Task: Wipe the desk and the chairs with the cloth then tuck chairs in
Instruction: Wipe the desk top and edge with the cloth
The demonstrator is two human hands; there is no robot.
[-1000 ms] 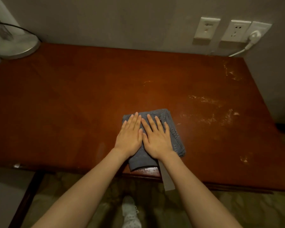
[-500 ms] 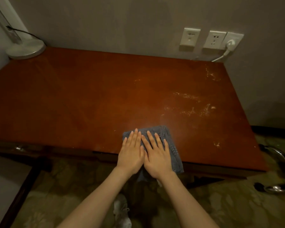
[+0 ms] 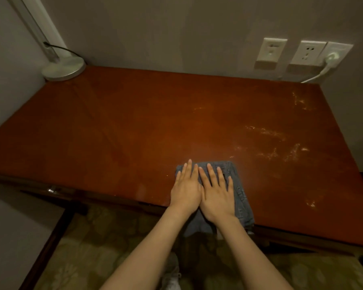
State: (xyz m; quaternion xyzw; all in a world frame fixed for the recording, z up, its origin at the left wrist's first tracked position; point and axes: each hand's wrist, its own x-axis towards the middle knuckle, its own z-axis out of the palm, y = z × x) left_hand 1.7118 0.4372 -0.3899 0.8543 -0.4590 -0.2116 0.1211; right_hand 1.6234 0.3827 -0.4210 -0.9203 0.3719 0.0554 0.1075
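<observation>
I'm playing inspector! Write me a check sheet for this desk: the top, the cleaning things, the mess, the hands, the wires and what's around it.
Surface: brown desk, with pale smudges on its right side.
Job's things: grey cloth at the front edge, partly hanging over it; chairs, nothing seen.
Clutter: lamp base in the far left corner.
Hands: left hand and right hand lie flat side by side, pressing the cloth.
Cables: black cable at the lamp base; white cable plugged into the rightmost wall socket.
Surroundings: grey wall, patterned carpet, a white shoe below.

cloth (image 3: 237, 185) on desk (image 3: 113, 132) front edge — lamp (image 3: 63, 69) back-left
</observation>
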